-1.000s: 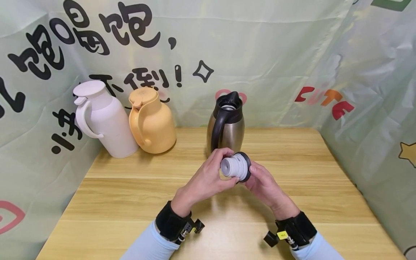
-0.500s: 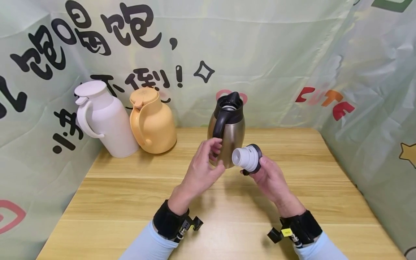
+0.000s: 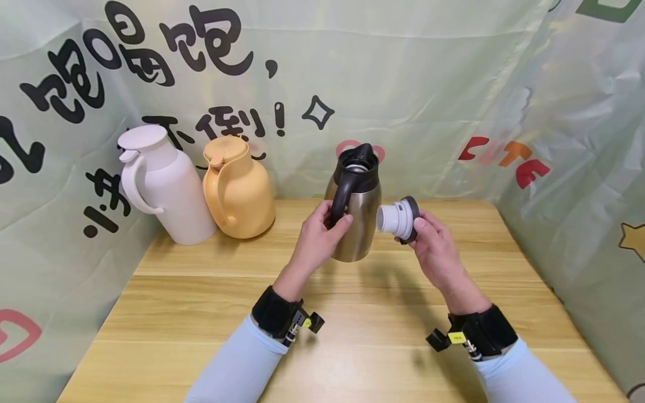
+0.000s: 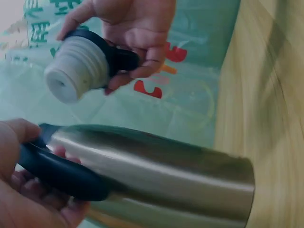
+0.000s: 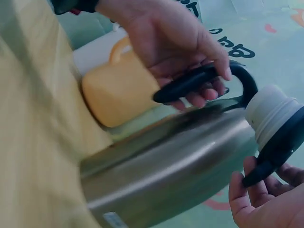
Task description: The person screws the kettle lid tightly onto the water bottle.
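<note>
A stainless steel vacuum jug with a black collar and spout stands upright on the table, its mouth uncovered. My left hand has its fingers curled round the lower part of the black handle, thumb on the near side. In my right hand is the jug's stopper, pinched by its black rim. Its pale grey threaded plug points left, just right of the jug's body. From the left wrist, the stopper shows clear of the jug, a black lever sticking out from its rim.
A white jug and a yellow-orange jug, both with lids on, stand side by side at the back left. The wooden table meets a printed cloth backdrop behind and at the sides.
The right hand has drawn the stopper up and right, away from the left hand. The left hand has let go of the stopper, moved to the jug and taken hold of its handle.
</note>
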Available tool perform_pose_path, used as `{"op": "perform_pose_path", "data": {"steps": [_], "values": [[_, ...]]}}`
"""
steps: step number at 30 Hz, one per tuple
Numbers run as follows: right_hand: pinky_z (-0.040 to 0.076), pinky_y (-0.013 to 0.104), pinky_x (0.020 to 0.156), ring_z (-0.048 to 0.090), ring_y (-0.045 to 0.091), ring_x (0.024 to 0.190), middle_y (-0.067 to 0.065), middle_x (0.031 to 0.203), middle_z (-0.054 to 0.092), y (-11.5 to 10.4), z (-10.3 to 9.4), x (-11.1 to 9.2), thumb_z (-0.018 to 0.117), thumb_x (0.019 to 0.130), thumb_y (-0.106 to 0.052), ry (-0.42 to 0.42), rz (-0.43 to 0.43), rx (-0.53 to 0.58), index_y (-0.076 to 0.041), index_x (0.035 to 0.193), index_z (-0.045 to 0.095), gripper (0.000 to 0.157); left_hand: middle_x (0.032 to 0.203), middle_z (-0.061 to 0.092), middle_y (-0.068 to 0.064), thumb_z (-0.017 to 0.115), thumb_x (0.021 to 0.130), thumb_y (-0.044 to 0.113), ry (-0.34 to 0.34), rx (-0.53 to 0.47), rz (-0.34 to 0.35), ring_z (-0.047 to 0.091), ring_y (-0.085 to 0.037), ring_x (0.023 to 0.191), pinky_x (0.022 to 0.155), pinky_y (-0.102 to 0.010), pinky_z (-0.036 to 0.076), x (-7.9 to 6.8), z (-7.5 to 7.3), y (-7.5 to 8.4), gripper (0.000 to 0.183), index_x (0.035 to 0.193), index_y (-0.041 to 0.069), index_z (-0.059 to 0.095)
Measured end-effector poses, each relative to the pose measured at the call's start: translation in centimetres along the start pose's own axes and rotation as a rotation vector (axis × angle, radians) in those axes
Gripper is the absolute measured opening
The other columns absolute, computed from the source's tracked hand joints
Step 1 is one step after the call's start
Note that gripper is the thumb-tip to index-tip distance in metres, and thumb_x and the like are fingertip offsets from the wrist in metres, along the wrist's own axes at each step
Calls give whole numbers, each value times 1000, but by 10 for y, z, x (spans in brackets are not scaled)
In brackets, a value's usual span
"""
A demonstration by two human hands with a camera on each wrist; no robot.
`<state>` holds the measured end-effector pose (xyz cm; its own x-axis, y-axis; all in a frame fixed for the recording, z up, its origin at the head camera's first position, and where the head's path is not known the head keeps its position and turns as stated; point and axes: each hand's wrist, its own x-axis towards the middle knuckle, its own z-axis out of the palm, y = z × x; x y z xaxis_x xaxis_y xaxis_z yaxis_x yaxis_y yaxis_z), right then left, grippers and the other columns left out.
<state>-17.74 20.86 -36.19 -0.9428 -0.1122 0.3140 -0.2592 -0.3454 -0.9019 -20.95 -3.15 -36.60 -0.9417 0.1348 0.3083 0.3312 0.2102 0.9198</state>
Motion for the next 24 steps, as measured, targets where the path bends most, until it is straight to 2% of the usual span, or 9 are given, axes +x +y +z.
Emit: {"op": "perform_pose_path", "data": {"steps": [3,7,11,15,20,24], "values": [[54,30,78,57,19,92,7,111,59,-15,3,13,48,99,-9,36,-24,-54,-2,124,55,27,68,51,-4,63,89,50,-23,-63,5,48,-22,61,53,-32,37,7,5,-5,33,87,17,61],[54,28,79,55,23,99,13,121,52,-36,8,29,52,98,-11,44,-57,-151,1,132,49,36,58,44,-3,62,90,46,29,-50,24,44,-22,53,46,-30,31,10,13,-9,39,71,13,57],[52,23,81,51,26,104,16,125,49,-55,13,42,55,97,-14,30,-113,-302,-1,136,48,42,57,44,-1,63,90,41,100,-55,-2,43,-22,51,45,-31,30,7,14,-8,38,67,12,57],[48,21,83,48,28,106,16,125,52,-73,20,54,57,96,-18,27,-166,-490,-7,135,53,41,56,41,-2,63,90,38,114,-52,-19,40,-22,50,45,-31,28,0,10,-6,37,66,12,56],[45,23,86,50,22,108,10,131,53,-92,36,71,61,95,-28,-40,-127,-715,-21,137,54,43,55,38,-2,61,90,37,109,-38,-38,38,-21,49,44,-29,27,-12,4,-2,38,63,12,51],[45,26,86,52,20,109,7,135,52,-102,48,83,65,92,-30,-131,-84,-830,-27,138,51,49,54,38,-3,61,90,35,115,-28,-45,38,-21,49,44,-30,27,-21,2,0,36,63,12,53]]}}
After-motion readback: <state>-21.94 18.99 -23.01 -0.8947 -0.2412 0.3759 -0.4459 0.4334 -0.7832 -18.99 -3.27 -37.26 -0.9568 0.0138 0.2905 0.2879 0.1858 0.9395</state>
